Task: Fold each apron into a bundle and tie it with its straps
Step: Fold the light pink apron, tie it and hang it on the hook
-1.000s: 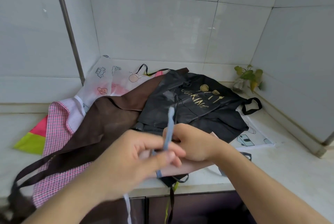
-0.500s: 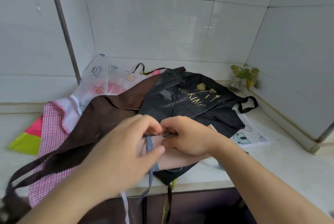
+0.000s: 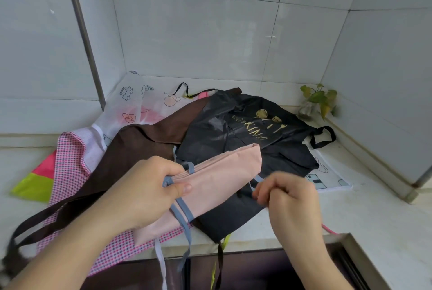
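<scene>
Centrally, low in the frame: folded pink apron (image 3: pixel 224 177) lying as a flat bundle on the pile, slanting from lower left up toward the middle. Left hand (image 3: pixel 149 194) at the bundle's left end, thumb on top pinching a blue-grey strap (image 3: pixel 181 208) against the pink cloth, fingers curled around the bundle's edge. Strap wrapped across the bundle beside that thumb, loose tail dangling over the counter (image 3: pixel 350 215) front. Right hand (image 3: pixel 289 194) just right of the bundle, lower right of centre, slightly blurred, fingers curled and pinching the other strap end (image 3: pixel 256 181), which runs out from under the bundle's right edge. Beneath and behind the bundle, a black apron (image 3: pixel 252 130) with gold lettering, centre right; a brown apron (image 3: pixel 140 149) to its left; a pink checked apron (image 3: pixel 70 165) at the left; a white printed apron (image 3: pixel 131 102) at the upper left of the pile. Small potted plant (image 3: pixel 315 100) in the right corner by the tiled wall.
</scene>
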The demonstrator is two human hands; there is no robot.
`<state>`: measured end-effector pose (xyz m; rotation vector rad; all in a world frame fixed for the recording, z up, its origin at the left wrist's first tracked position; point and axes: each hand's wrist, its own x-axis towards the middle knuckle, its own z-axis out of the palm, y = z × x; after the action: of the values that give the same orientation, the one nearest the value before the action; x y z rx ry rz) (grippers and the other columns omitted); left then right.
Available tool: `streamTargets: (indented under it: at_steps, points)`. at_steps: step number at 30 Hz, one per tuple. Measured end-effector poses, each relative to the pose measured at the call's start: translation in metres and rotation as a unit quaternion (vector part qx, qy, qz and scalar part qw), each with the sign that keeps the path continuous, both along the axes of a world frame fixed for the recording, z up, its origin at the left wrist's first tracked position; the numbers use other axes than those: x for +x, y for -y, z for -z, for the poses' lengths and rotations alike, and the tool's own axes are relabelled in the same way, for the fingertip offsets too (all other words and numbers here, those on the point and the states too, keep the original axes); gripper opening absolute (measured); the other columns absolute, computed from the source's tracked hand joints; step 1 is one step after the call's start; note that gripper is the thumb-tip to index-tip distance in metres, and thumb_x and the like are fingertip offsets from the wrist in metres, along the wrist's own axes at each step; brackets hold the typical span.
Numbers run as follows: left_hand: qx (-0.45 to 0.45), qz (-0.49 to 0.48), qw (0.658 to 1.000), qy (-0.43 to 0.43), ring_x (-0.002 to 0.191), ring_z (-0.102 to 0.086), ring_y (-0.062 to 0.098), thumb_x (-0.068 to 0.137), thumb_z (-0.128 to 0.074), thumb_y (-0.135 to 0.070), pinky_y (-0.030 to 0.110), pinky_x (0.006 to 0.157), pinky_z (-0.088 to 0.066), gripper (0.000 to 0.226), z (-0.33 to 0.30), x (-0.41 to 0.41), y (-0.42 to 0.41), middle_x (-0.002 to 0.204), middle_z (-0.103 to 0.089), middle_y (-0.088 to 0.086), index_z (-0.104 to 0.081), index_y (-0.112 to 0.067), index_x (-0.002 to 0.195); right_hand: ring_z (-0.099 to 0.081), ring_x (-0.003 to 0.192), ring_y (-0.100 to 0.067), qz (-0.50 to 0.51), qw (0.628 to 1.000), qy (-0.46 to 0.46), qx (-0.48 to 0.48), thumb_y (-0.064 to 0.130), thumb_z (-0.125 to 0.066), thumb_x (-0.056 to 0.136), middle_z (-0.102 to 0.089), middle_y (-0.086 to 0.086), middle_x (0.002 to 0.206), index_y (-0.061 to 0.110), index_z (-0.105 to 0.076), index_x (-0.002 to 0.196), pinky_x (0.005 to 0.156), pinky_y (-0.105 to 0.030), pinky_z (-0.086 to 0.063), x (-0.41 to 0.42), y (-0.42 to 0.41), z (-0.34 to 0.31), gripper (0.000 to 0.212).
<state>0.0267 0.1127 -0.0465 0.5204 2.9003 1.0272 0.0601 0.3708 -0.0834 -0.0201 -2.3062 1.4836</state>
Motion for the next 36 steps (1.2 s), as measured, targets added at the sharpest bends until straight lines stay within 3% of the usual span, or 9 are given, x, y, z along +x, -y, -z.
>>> streamTargets:
  at_steps: [3,9,13,16,21,27,29,32,36]
  points:
    - [0.028,0.044,0.998,0.023,0.056,-0.047,0.003,0.097,-0.070,-0.033,0.025,0.060,-0.039,0.036,-0.009,0.004,-0.001,0.054,-0.048,-0.015,-0.064,-0.033,0.062,-0.075,0.082,-0.021,-0.131,0.974,0.184,-0.034,-0.018,-0.043,0.073,-0.079,-0.002,0.086,0.018,-0.078,0.073,0.076,-0.037,-0.060,0.010,0.008,0.037,0.050]
    - [0.078,0.152,0.975,0.142,0.058,-0.049,-0.003,0.098,-0.070,-0.023,0.012,0.062,-0.037,0.050,-0.020,0.016,-0.021,0.056,-0.051,-0.020,-0.063,-0.036,0.050,-0.056,0.116,0.019,-0.238,0.962,0.121,-0.058,0.023,-0.069,0.095,-0.061,0.047,0.119,0.047,-0.050,0.132,0.107,-0.023,-0.047,0.016,0.032,0.042,0.048]
    - [0.104,0.119,0.976,0.148,0.069,-0.059,-0.007,0.097,-0.071,-0.020,0.020,0.074,-0.042,0.048,-0.018,0.017,-0.020,0.065,-0.064,-0.021,-0.069,-0.036,0.052,-0.061,0.067,0.005,-0.296,0.944,0.091,-0.111,0.023,-0.049,0.091,-0.067,0.025,0.070,0.034,-0.061,0.083,0.066,-0.014,-0.047,0.013,0.050,0.016,0.018]
    - [0.164,0.040,0.977,0.129,0.066,-0.066,0.002,0.097,-0.070,-0.023,0.024,0.070,-0.047,0.034,-0.017,0.012,-0.008,0.065,-0.072,-0.008,-0.079,-0.032,0.066,-0.024,0.050,-0.011,-0.238,0.954,0.110,-0.147,0.009,-0.047,0.104,-0.031,0.003,0.054,0.016,-0.053,0.068,0.050,-0.026,-0.023,0.008,0.057,0.028,0.037]
    - [0.146,-0.088,0.981,0.091,0.083,-0.074,0.033,0.098,-0.070,-0.037,0.051,0.083,-0.057,0.030,0.025,-0.014,0.009,0.080,-0.075,0.016,-0.080,-0.015,0.079,-0.040,0.055,-0.005,-0.183,0.980,0.079,-0.021,0.019,-0.053,0.106,-0.045,0.012,0.055,0.017,-0.063,0.076,0.057,-0.021,-0.032,0.011,0.042,0.040,0.032]
    - [0.021,-0.128,0.990,0.050,0.050,-0.040,0.014,0.095,-0.070,-0.042,0.033,0.054,-0.030,0.048,0.075,-0.023,-0.004,0.056,-0.041,-0.001,-0.047,-0.013,0.065,-0.051,0.067,-0.005,-0.152,0.986,0.067,0.023,0.019,-0.061,0.098,-0.056,0.011,0.069,0.020,-0.063,0.071,0.064,-0.018,-0.039,-0.006,0.039,0.030,0.027]
    - [-0.048,-0.131,0.990,0.002,0.065,-0.058,0.013,0.096,-0.066,-0.047,0.033,0.058,-0.041,0.033,0.083,-0.017,-0.012,0.073,-0.059,-0.008,-0.057,-0.018,0.086,-0.058,0.078,-0.008,-0.153,0.983,0.093,0.043,0.022,-0.061,0.096,-0.061,0.007,0.084,0.019,-0.064,0.072,0.072,-0.023,-0.047,-0.020,0.042,0.036,0.025]
    - [-0.105,-0.080,0.990,-0.057,0.109,-0.053,0.005,0.098,-0.061,-0.049,0.025,0.077,-0.047,0.027,0.094,-0.006,-0.014,0.114,-0.046,-0.018,-0.049,-0.035,0.117,-0.062,0.079,-0.011,-0.165,0.976,0.133,0.055,0.026,-0.061,0.095,-0.065,0.001,0.089,0.016,-0.063,0.069,0.081,-0.039,-0.053,-0.034,0.047,0.044,0.028]
    - [-0.020,0.007,0.996,-0.084,0.103,-0.054,0.005,0.100,-0.063,-0.031,0.023,0.084,-0.047,0.010,0.090,-0.001,0.000,0.101,-0.054,-0.021,-0.065,-0.039,0.093,-0.056,0.065,-0.010,-0.198,0.971,0.129,0.044,0.027,-0.065,0.095,-0.067,-0.004,0.074,0.017,-0.064,0.062,0.070,-0.036,-0.050,-0.044,0.051,0.046,0.034]
